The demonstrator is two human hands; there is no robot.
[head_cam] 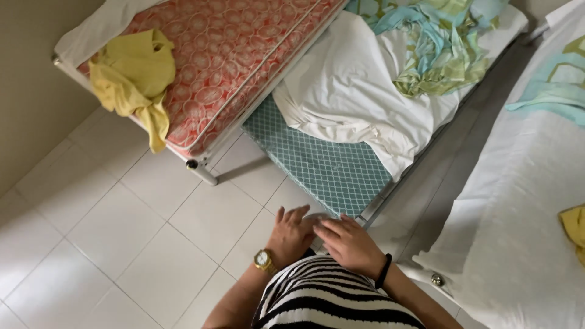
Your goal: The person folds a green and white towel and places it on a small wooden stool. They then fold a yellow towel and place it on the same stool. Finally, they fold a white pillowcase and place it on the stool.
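Observation:
My left hand (291, 234) wears a gold wristwatch and lies flat in front of my striped black-and-white top, fingers spread. My right hand (348, 242), with a black band on the wrist, rests its fingers across the left hand's fingers. Neither hand holds anything. Both hover just in front of the corner of a teal diamond-pattern mattress (323, 167), which is partly bared by a pulled-back white sheet (353, 91).
A red floral mattress (231, 42) on a metal frame carries a yellow cloth (135, 76). A crumpled green and blue patterned sheet (432, 49) lies on the middle bed. A white-covered bed (524, 201) stands at right. White floor tiles (122, 225) spread at left.

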